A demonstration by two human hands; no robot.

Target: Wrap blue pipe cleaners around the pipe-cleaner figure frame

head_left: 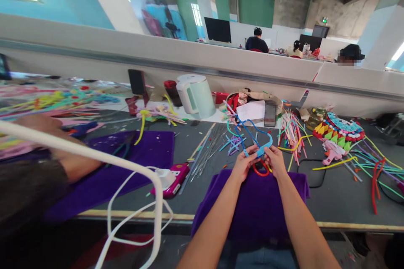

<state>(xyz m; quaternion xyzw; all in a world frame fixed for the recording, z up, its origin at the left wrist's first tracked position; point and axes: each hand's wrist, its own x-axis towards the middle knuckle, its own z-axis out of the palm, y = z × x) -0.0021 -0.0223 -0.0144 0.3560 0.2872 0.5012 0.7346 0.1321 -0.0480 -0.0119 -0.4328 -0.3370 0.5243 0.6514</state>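
Both my hands work at a blue pipe-cleaner shape (265, 146), with darker blue stems looping away from me and a lighter blue, thicker part near my fingers. My left hand (244, 164) pinches its left end. My right hand (274, 160) is closed on the right side of the light blue part. Just below my fingers, a red loop like a scissors handle (261, 174) shows; the rest of it is hidden. Under my forearms lies a purple cloth (259, 206) at the table edge. Short purple and blue pipe-cleaner pieces (234, 144) lie beyond my left hand.
Pink and red pipe cleaners (292, 132) lie beyond my right hand. A pale kettle (202, 96) stands by the partition. Left are a magenta device (176, 181), a white cable (139, 241) and a white bar (94, 152) crossing before a co-worker's arm (72, 164).
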